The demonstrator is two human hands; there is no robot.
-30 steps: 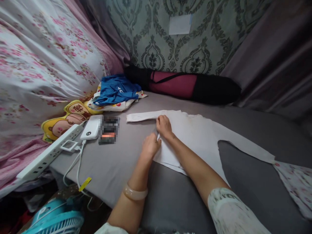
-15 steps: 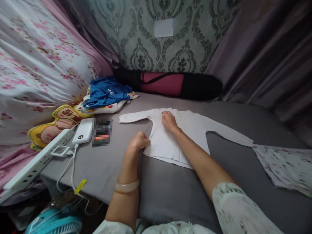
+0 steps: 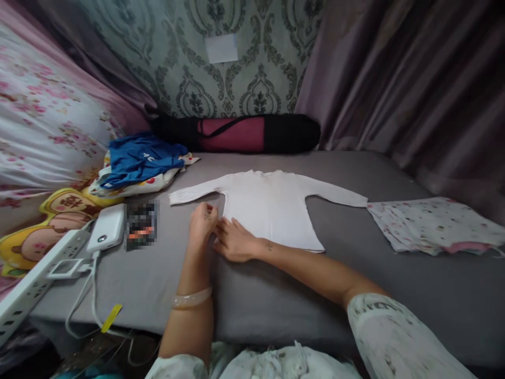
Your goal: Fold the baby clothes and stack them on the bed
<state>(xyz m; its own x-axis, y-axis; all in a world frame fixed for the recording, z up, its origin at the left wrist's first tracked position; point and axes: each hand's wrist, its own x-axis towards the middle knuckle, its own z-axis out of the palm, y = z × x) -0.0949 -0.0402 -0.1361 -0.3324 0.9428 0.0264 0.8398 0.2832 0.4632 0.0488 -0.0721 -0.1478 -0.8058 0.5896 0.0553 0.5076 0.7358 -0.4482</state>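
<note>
A white long-sleeved shirt [image 3: 272, 210] lies spread flat on the grey sheet [image 3: 276, 310], its sleeves stretched out to both sides. At its lower left corner my left hand [image 3: 203, 223] is closed in a pinch on the shirt's edge. My right hand [image 3: 236, 241] lies beside it over the bottom left of the shirt, palm down with fingers apart, its fingertips close to my left hand. The corner of the hem is hidden beneath my hands.
Folded patterned clothes [image 3: 434, 223] touch the right sleeve's cuff. At the left are a blue garment [image 3: 144, 158], a white power bank [image 3: 105, 226], a blurred dark item [image 3: 141, 223], a power strip [image 3: 39, 279] and cables. A long black and red bag [image 3: 232, 134] lies at the back.
My right hand has moved from the shirt's upper left down to its lower left corner, next to my left hand. The view has shifted to the right.
</note>
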